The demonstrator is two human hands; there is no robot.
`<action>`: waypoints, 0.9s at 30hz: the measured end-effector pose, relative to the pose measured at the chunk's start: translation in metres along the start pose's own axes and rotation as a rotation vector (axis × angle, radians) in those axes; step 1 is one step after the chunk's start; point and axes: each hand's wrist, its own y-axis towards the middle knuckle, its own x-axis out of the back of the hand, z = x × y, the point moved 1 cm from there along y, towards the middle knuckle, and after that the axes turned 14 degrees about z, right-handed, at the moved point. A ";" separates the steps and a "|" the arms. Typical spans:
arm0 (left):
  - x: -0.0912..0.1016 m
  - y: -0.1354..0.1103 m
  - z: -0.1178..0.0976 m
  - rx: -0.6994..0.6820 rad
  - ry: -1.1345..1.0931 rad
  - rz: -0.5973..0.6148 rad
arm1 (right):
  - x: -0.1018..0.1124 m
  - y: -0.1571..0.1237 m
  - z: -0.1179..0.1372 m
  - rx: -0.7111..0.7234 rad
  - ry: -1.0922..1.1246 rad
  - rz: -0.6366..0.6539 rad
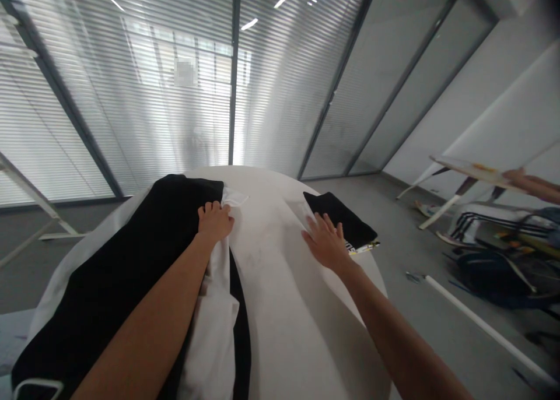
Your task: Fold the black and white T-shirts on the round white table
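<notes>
A black and white garment [144, 242] is spread along the left side of the round white table [275, 295], its black part uppermost and white cloth [214, 336] showing along its right edge. My left hand [215, 220] lies on the far right edge of the black cloth, fingers stretched over it. On the table's right side is a folded black cloth item [343, 218] with white lettering and a yellow-and-white edge. My right hand [326, 239] rests at its left edge with fingers spread, over a pale strip. What lies under the palms is hidden.
Glass panels with blinds [184, 120] stand behind the table. To the right, another table [472, 169] has a person's arm [538, 184] above it. A white pole [485, 324] and a dark blue bag-like item [494, 277] lie on the floor. A white-rimmed object [39, 382] sits lower left.
</notes>
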 end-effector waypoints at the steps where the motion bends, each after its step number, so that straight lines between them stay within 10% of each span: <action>1: 0.000 0.000 0.000 0.001 0.001 0.006 | 0.005 -0.004 0.015 0.066 0.004 -0.008; 8: 0.000 -0.002 -0.001 -0.017 0.031 -0.018 | -0.006 -0.014 0.088 0.261 0.141 0.123; 19: 0.005 -0.015 -0.014 -0.071 0.057 0.086 | -0.012 -0.009 0.085 0.258 0.211 0.154; 27: 0.031 -0.077 -0.033 -0.235 0.076 0.107 | -0.013 -0.010 0.083 0.273 0.264 0.114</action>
